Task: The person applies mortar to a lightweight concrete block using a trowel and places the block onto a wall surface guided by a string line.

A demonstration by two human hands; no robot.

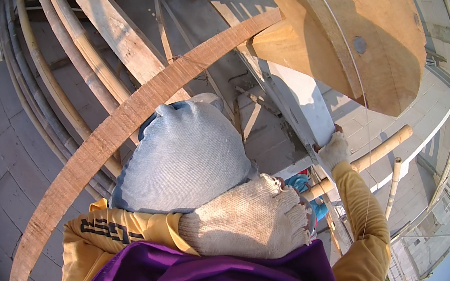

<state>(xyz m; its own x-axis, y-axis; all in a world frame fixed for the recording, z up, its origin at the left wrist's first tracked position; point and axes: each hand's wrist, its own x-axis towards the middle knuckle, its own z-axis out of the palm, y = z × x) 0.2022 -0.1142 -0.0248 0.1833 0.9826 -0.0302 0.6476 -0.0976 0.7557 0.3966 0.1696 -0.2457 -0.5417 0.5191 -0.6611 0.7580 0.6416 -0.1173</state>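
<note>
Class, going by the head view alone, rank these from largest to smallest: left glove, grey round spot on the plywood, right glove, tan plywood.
1. Tan plywood
2. Left glove
3. Right glove
4. Grey round spot

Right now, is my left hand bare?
No, your left hand is covered by a cream knitted glove that reaches the yellow sleeve.

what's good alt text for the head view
A person's gloved right hand is at the edge of a pale panel, while the gloved left hand lies beside a denim-clad knee. A wooden plank, curved in this fisheye view, crosses the left side, with a plywood sheet at the top and bamboo poles on both sides.
</note>
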